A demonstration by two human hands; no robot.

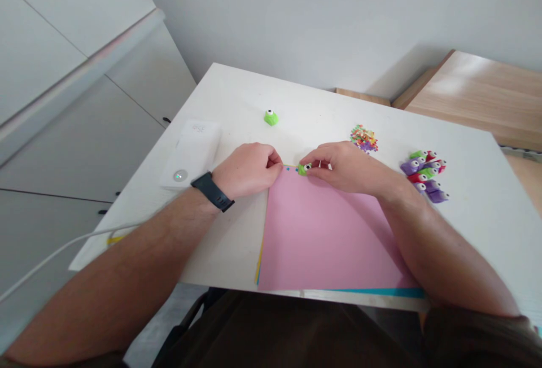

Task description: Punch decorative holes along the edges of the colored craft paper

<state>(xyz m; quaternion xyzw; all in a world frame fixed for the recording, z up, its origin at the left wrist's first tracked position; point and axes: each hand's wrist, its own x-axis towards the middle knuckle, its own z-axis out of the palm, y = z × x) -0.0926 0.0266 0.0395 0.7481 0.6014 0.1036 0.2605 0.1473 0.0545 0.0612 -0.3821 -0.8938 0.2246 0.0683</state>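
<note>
White box (192, 153): clear of the paper. Left hand (249, 169): fingertips closed on the corner of pink sheet (326, 238), seemingly steadying it. Right hand (339, 163): pinching 1 green figure (302, 170) at the sheet's top edge, apparently for fine control.

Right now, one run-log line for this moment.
right hand: pinching green figure | left hand: at corner of pink sheet | blue bits: near sheet's edge

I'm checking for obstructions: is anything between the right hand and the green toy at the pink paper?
Nothing visible is: the right hand grips the green toy at the far edge of the pink paper.
</note>
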